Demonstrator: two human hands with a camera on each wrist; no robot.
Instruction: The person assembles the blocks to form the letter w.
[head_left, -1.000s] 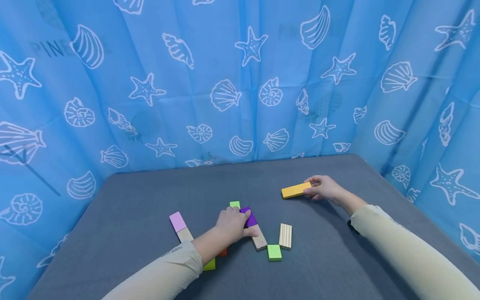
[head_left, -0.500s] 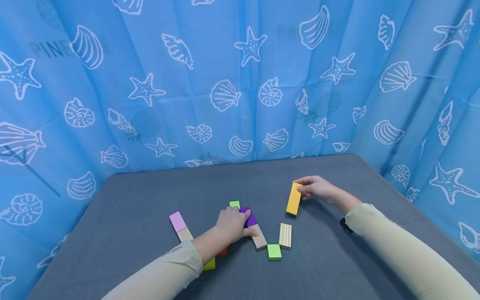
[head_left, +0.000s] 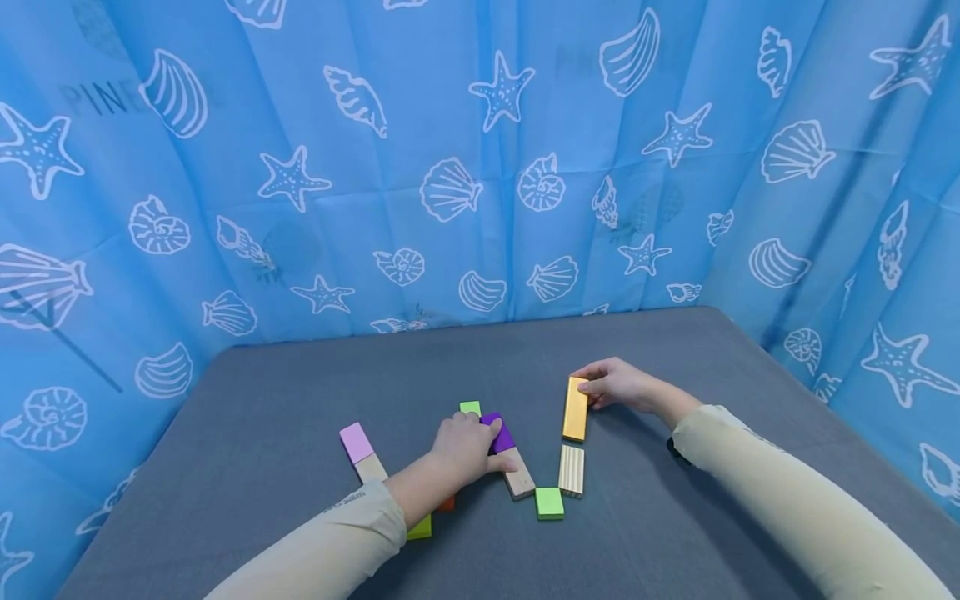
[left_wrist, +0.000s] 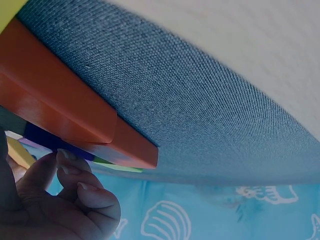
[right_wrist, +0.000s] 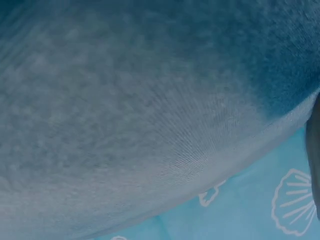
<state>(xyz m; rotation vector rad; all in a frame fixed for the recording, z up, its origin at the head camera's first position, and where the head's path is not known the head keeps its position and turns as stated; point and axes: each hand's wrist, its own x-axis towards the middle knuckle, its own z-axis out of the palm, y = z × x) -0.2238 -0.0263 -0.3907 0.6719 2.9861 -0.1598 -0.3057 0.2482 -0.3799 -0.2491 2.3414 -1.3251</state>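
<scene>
My right hand pinches the far end of a yellow block, whose near end is just behind a striped wooden block; whether they touch I cannot tell. Curled fingers of my left hand hold a purple block, with the thumb over the plain wooden block in line with it. A light green block lies between the near ends of the two wooden blocks. In the left wrist view, orange blocks lie beside the left fingers. The right wrist view shows no block.
Left of my left arm, a pink block meets another wooden block. A yellow-green block shows partly under the forearm, and another green block stands behind the left hand. A blue shell-print curtain borders the grey table.
My right hand has turned the yellow block from crosswise to nearly lengthwise and brought it left and nearer, in line with the striped wooden block. The left hand stays in place.
</scene>
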